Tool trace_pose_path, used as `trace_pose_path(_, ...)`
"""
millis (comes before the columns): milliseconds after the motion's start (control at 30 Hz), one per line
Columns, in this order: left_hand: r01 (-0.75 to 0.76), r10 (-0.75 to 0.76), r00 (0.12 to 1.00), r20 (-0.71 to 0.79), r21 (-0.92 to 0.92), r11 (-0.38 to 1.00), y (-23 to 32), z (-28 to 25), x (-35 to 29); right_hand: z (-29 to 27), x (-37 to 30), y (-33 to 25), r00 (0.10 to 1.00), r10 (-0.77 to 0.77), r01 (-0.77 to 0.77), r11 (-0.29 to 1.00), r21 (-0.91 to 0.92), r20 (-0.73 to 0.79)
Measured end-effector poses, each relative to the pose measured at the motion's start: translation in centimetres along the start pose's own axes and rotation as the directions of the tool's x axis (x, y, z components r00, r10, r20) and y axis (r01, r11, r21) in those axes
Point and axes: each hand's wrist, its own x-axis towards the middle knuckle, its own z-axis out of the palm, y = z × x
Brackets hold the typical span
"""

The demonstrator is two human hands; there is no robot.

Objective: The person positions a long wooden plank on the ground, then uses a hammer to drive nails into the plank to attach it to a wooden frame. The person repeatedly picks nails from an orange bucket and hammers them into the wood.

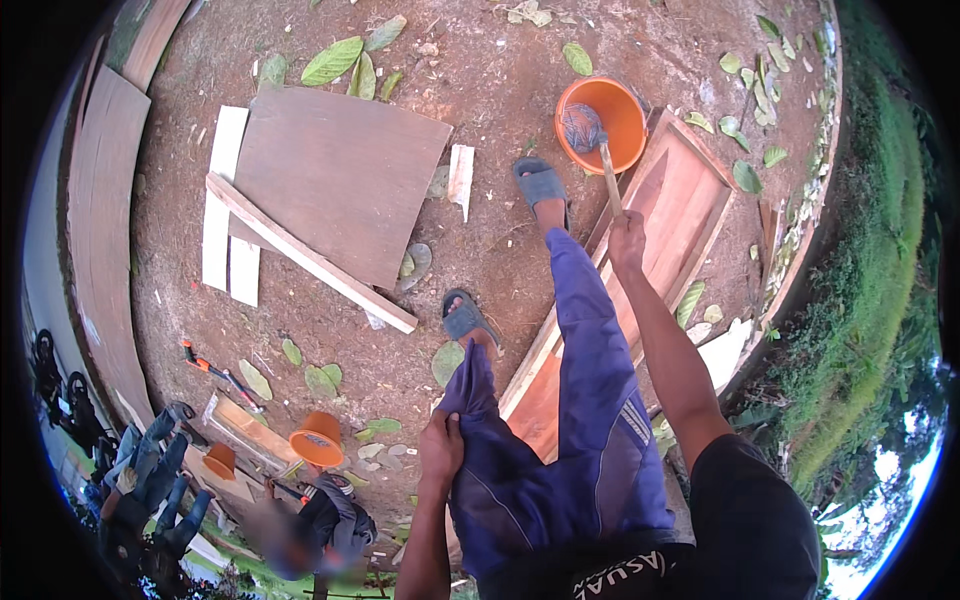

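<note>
My right hand (627,240) is closed around the wooden handle of a hammer (612,188). The hammer's head dips into an orange bucket (632,125), over a heap of grey nails (578,128). Against my left thigh, my left hand (441,447) is closed on the cloth of my blue trousers (478,402). Beside the bucket and under my right leg lies a long wooden panel with a raised frame (682,185). My sandalled feet stand apart on the dirt, one of them close to the bucket.
A brown board (330,180) lies ahead to the left, with a wooden batten (310,252) across its edge and pale strips beside it. An orange-handled saw (205,362) rests on the ground. People work near another orange bucket (317,438) at lower left. Long planks (105,220) line the left.
</note>
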Motion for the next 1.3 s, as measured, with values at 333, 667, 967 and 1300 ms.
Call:
trace_pose_path(333, -0.118, 0.105, 0.991, 0.08, 0.182, 0.976, -4.2, 2.7, -5.8, -18.0, -26.0, 4.2, 0.684, 0.513, -0.636, 0.767, 0.079, 0.519)
trace_pose_path(667, -0.36, 0.365, 0.931, -0.002, 0.158, 0.919, -5.1, 2.3, -6.2, -23.9, -39.6, 5.4, 0.739, 0.189, 0.1, 0.918, -0.383, 0.646)
trace_pose_path(967, -0.087, -0.057, 0.963, 0.265, 0.504, 0.859, -5.7, 2.8, -7.3, -32.5, -39.8, 4.0, 0.734, 0.178, -0.185, 0.981, -0.058, 0.656)
trace_pose_path(1300, -0.419, 0.064, 0.719, 0.693, 0.358, 0.834, 4.3, -0.1, -8.7, -42.5, -39.8, 7.7, 0.351, 0.425, -0.483, 0.846, -0.227, 0.834)
